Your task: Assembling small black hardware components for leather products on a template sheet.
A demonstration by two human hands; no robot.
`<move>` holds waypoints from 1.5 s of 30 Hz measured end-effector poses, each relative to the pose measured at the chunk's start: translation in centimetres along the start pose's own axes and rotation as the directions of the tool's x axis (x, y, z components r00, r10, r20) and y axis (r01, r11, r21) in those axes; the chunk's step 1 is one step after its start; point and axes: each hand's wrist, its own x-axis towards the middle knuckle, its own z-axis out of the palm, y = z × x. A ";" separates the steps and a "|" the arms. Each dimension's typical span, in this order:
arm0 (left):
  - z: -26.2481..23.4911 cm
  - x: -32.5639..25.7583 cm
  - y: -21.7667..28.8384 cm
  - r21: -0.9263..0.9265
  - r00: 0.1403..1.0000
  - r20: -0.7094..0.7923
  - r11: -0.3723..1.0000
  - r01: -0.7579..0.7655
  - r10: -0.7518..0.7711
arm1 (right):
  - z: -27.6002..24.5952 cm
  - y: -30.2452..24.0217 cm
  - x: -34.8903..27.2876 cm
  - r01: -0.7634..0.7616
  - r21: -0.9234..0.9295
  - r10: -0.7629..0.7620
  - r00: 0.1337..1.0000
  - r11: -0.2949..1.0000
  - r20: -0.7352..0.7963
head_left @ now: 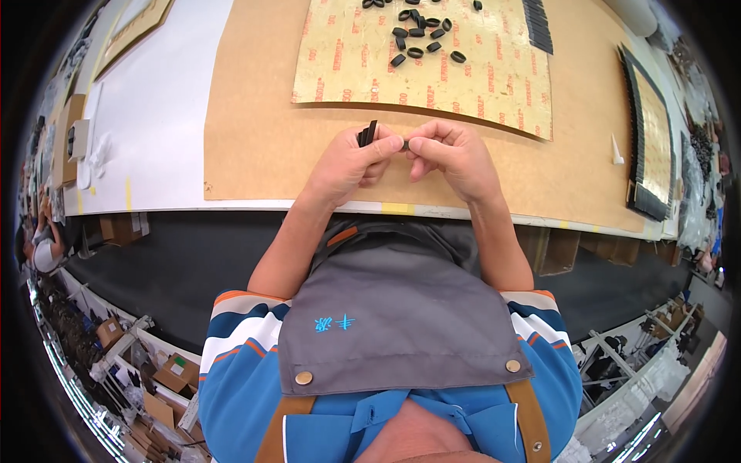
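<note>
My left hand (356,162) is closed around several narrow black strips (367,135), whose ends stick up past its fingers. Between both hands sits a small dark piece (406,145), pinched by the fingertips of my right hand (455,157) and touching the left thumb; most of it is hidden, and it resembles the loops on the board. Beyond the hands, several small black loops (415,53) lie scattered on a yellowish board (347,81) with red print. Flat black strips (538,27) line up along that board's right edge.
Brown sheeting (255,139) covers much of the white table (166,147). A second board edged with black strips (652,135) lies at the right, near a small white pointed nozzle (617,150). Another person (48,243) is at the far left. Shelves with cartons (176,373) stand behind me.
</note>
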 end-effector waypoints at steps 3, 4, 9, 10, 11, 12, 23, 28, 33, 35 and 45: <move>-0.3 -0.2 0.5 0.123 0.999 -0.035 0.992 0.020 -0.016 | -0.3 0.2 0.1 -0.034 -0.023 0.034 0.999 0.999 0.013; -0.3 -0.2 0.6 0.194 0.999 -0.032 0.981 0.016 -0.010 | -0.3 0.1 0.1 -0.037 -0.025 0.038 0.999 0.999 0.014; -0.3 -0.1 1.0 0.359 0.999 -0.049 0.933 0.010 0.009 | 0.1 -0.2 -0.1 -0.071 -0.138 0.075 0.997 0.988 0.026; -0.2 -0.1 1.0 0.405 0.997 -0.073 0.914 0.003 0.029 | 0.1 -0.1 -0.1 -0.073 -0.141 0.078 0.997 0.987 0.027; -0.2 0.0 0.9 0.402 0.997 -0.074 0.916 0.002 0.030 | 0.1 -0.1 -0.1 -0.062 -0.135 0.068 0.997 0.989 0.041; -0.2 0.2 0.7 0.439 0.994 -0.092 0.898 -0.014 0.061 | 0.1 0.0 0.0 -0.051 -0.129 0.059 0.997 0.990 0.056; 0.2 0.4 0.6 0.469 0.980 -0.175 0.883 -0.003 0.097 | -1.8 -0.3 -0.9 -0.050 -0.058 0.052 0.998 0.997 0.040; 0.0 0.3 0.6 0.458 0.983 -0.170 0.889 0.013 0.073 | -2.6 0.0 -0.5 0.000 0.044 -0.005 0.993 0.999 0.117; 0.1 0.4 0.1 0.498 0.981 -0.142 0.866 -0.047 0.134 | -2.0 -0.4 -0.3 -0.052 -0.051 0.058 0.990 0.997 0.131; 0.1 0.4 -0.2 0.511 0.980 -0.137 0.858 -0.057 0.147 | -1.5 -0.6 -0.2 -0.065 -0.071 0.074 0.989 0.995 0.130; 0.1 0.6 -0.1 0.553 0.983 -0.147 0.833 -0.010 0.110 | -0.7 -0.4 0.2 -0.086 -0.117 0.093 0.994 0.989 0.052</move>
